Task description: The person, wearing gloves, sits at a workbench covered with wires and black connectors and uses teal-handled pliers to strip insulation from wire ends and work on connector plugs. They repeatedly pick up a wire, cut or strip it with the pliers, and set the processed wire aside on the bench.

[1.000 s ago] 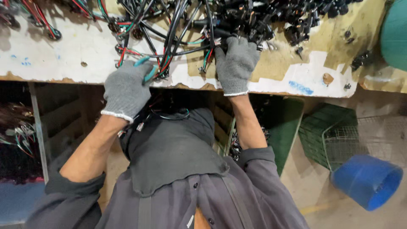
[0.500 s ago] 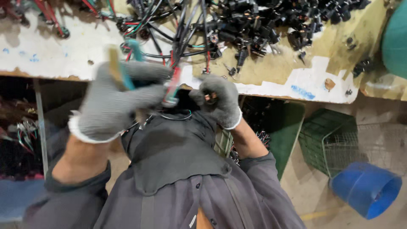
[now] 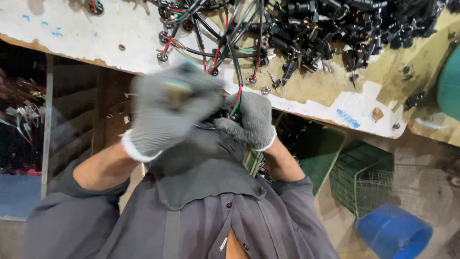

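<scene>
Both my hands wear grey knit gloves and are held close to my chest, just below the bench edge. My left hand (image 3: 172,108) is blurred by motion and is closed around a small tool with teal and tan handles (image 3: 176,88). My right hand (image 3: 250,120) grips the end of a black cable (image 3: 235,67) where red and green wires stick out. That cable runs up into a tangle of black, red and green cables (image 3: 215,24) lying on the workbench (image 3: 72,36). The two hands nearly touch at the cable's end.
A heap of black connectors (image 3: 345,21) covers the bench's right part. Below the bench stand green crates (image 3: 369,168), a wire mesh basket (image 3: 412,184) and a blue bucket (image 3: 393,232). A teal round object (image 3: 450,81) sits at the right edge.
Both hands pulled back from the bench top toward my chest. The right hand brought a cable end with it, and the left hand lifted the tool and is moving fast.
</scene>
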Demonstrator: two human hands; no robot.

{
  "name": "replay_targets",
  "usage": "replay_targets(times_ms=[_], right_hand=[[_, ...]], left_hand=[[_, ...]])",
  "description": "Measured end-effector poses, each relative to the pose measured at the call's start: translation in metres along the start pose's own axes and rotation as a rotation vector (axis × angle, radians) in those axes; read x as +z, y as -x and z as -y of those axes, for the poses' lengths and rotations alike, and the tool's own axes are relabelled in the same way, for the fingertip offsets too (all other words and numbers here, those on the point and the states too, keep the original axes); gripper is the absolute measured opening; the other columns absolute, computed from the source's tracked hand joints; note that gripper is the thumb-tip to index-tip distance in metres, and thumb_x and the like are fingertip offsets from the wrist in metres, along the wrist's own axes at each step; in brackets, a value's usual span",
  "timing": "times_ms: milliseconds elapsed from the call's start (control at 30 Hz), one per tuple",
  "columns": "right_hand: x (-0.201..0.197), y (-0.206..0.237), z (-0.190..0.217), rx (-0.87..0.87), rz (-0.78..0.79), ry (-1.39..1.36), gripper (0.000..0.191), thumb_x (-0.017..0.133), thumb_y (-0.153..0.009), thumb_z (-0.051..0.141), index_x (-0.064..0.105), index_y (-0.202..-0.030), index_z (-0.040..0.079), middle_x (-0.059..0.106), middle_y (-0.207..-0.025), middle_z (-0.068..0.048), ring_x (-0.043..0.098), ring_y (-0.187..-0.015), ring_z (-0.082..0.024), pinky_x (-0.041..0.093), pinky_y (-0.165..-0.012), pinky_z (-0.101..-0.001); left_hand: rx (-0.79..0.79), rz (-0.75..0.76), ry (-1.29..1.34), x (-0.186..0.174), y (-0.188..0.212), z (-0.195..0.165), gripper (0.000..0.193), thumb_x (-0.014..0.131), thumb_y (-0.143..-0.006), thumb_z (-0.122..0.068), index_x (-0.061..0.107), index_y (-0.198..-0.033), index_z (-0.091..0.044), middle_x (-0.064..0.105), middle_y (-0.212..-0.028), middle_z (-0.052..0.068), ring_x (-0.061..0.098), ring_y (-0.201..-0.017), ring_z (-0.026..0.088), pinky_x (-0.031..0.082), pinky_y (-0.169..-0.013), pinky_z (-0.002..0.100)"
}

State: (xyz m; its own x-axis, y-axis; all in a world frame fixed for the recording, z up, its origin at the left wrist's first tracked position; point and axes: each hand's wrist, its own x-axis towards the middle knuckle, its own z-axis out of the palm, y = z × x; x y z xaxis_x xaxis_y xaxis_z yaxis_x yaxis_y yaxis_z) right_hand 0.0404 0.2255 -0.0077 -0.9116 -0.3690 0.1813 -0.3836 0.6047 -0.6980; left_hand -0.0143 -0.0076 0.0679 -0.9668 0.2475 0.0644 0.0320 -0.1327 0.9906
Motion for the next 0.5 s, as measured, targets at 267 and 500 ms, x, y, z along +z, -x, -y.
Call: replay_targets(times_ms=[267, 500], right_hand=[[0.027, 0.0, 0.019, -0.157, 0.41, 0.183, 0.034, 0.076, -0.084, 0.043, 0.068, -0.101, 0.015, 0.07, -0.094, -0.006, 0.067, -0.088, -0.031, 0.049, -0.081, -0.0496], [0.023, 0.001, 0.014, -0.234, 0.384, 0.113, 0.025, 0.073, -0.082, 0.032, 0.069, -0.101, 0.016, 0.069, -0.104, -0.005, 0.064, -0.1, -0.029, 0.045, -0.095, -0.056]], left_hand=[[0.415, 0.761, -0.005, 0.013, 0.063, 0.044, 0.022, 0.078, -0.086, -0.017, 0.075, -0.104, -0.006, 0.069, -0.093, 0.01, 0.065, -0.079, 0.023, 0.052, -0.069, 0.038], [0.439, 0.833, -0.344, 0.012, 0.053, 0.028, 0.023, 0.079, -0.082, -0.024, 0.073, -0.098, -0.01, 0.068, -0.097, 0.01, 0.067, -0.082, 0.028, 0.052, -0.069, 0.042]])
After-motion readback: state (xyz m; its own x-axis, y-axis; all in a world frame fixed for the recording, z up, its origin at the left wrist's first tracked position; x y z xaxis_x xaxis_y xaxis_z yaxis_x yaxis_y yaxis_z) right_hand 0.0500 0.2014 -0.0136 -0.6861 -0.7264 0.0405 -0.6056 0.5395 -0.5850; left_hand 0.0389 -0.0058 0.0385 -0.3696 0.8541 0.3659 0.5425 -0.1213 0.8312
